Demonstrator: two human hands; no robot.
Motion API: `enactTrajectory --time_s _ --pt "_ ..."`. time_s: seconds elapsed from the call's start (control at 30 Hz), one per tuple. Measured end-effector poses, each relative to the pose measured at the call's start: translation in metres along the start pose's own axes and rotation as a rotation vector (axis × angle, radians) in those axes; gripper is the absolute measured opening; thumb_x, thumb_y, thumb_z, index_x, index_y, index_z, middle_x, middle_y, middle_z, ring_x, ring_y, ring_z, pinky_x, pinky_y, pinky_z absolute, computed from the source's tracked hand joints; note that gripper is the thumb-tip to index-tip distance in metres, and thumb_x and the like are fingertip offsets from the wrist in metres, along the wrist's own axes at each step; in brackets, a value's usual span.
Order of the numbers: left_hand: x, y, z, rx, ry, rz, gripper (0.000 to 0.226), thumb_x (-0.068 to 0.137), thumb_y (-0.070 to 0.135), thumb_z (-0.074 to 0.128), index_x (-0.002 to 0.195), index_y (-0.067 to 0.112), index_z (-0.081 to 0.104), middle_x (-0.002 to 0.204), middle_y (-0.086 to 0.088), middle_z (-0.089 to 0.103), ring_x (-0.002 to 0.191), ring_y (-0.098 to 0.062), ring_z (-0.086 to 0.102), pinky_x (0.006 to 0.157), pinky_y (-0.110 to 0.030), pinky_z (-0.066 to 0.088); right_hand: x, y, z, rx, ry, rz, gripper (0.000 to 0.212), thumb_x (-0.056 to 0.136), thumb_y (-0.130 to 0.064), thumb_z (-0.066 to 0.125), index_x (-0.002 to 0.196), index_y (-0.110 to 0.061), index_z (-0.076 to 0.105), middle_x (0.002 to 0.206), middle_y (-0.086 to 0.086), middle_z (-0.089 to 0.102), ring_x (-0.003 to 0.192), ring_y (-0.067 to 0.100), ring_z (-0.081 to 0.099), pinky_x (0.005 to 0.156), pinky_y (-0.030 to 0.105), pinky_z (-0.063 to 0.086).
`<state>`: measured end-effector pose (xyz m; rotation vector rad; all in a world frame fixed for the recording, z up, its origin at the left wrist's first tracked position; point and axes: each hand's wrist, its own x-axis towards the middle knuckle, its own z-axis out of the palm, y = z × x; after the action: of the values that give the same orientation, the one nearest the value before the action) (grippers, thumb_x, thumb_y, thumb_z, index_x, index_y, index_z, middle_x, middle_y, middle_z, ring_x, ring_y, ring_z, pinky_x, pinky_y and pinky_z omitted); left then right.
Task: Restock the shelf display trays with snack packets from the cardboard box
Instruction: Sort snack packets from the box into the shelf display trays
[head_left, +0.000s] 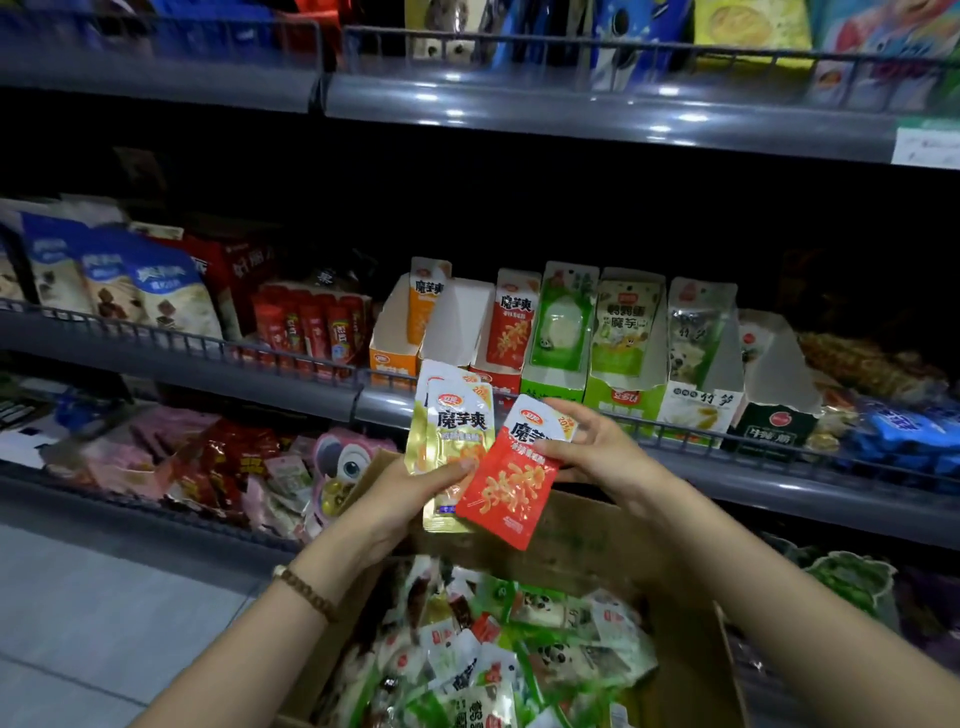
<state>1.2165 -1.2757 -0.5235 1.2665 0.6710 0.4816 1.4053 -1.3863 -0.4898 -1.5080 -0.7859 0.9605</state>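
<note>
Fingers (457, 469) of our L hand (410, 493) curl round a small stack of gold packets (451, 431), thumb laid across the front. There are at least two in the stack, maybe three: the edges overlap & we can't count them for sure. Our R hand (597, 447) pinches the top right corner of a red packet (511, 483), thumb on the front, the other fingers at the top edge & behind. The red one hangs tilted, its left edge lying over the lower right of the gold stack. Both lots are in the air above the cardboard box (587, 540), just in front of the mid shelf rail (358, 402). The box sits open at the bottom of the view w/ a heap of loose packets (519, 649) inside, mostly green, white & red. On the shelf behind the hands a row of display trays stands side by side. The orange tray (392, 361) holds one orange pkt upright at the back. Next to it the red tray (496, 380) holds a pkt w/ the same print as the red one we hold. The green trays (623, 402) come further right. A bead bracelet (306, 592) sits on our L wrist.
</note>
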Motion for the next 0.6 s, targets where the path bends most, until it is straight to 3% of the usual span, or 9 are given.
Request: enactTrajectory --time_s 0.07,0.2,0.33,0.4,0.47,0.53,0.6 --pt "0.012 0.015 -0.013 0.038 0.025 0.030 0.013 0.085 0.015 0.066 0.098 0.015 0.067 0.097 -0.007 0.074 0.086 -0.019 0.070 0.087 -0.034 0.052 0.015 -0.018 -0.008 0.039 0.014 -0.020 0.053 0.085 0.003 0.061 0.132 -0.018 0.047 0.098 0.011 0.070 0.079 0.016 0.069 0.064 0.028 0.059" --pt "0.040 0.047 -0.033 0.092 0.045 0.057 0.015 0.089 0.017 0.062 0.103 0.015 0.065 0.095 -0.004 0.073 0.073 -0.011 0.071 0.063 -0.020 0.055 0.053 -0.061 -0.022 -0.038 0.166 -0.164 0.051 0.088 0.005 0.055 0.133 -0.018 0.044 0.097 0.010 0.066 0.072 0.015 0.066 0.053 0.021 0.056" --pt "0.073 0.077 -0.048 0.101 0.080 0.092 0.020 0.090 0.025 0.060 0.107 0.014 0.064 0.089 -0.002 0.075 0.078 -0.015 0.071 0.071 -0.029 0.057 0.114 -0.092 -0.033 -0.207 0.362 -0.403 0.048 0.088 0.004 0.057 0.133 -0.009 0.043 0.112 0.010 0.059 0.093 0.021 0.061 0.057 0.014 0.055" --pt "0.088 0.090 -0.053 0.102 0.073 0.124 0.022 0.092 0.028 0.057 0.109 0.015 0.064 0.091 -0.002 0.075 0.079 -0.015 0.071 0.066 -0.026 0.056 0.153 -0.107 -0.036 -0.271 0.467 -0.440 0.047 0.086 0.004 0.061 0.130 0.002 0.045 0.118 0.014 0.057 0.102 0.026 0.058 0.060 0.014 0.051" --pt "0.101 0.101 -0.056 0.112 0.065 0.151 0.022 0.094 0.030 0.055 0.108 0.016 0.064 0.087 0.001 0.075 0.076 -0.012 0.071 0.060 -0.021 0.054 0.189 -0.117 -0.039 -0.417 0.574 -0.419 0.041 0.084 -0.003 0.065 0.121 0.008 0.052 0.117 0.018 0.060 0.107 0.028 0.058 0.070 0.024 0.048" --pt "0.111 0.108 -0.056 0.098 0.049 0.149 0.021 0.093 0.032 0.054 0.105 0.017 0.063 0.079 0.002 0.075 0.068 -0.013 0.071 0.055 -0.024 0.056 0.215 -0.118 -0.043 -0.556 0.587 -0.403 0.034 0.083 -0.009 0.067 0.113 0.006 0.061 0.113 0.020 0.065 0.107 0.031 0.060 0.090 0.038 0.048" --pt "0.119 0.111 -0.056 0.112 0.035 0.138 0.021 0.092 0.036 0.055 0.102 0.019 0.063 0.077 0.003 0.074 0.066 -0.013 0.070 0.050 -0.025 0.055 0.228 -0.116 -0.042 -0.606 0.549 -0.434 0.033 0.083 -0.009 0.066 0.114 0.001 0.063 0.112 0.010 0.065 0.107 0.024 0.060 0.094 0.030 0.046"
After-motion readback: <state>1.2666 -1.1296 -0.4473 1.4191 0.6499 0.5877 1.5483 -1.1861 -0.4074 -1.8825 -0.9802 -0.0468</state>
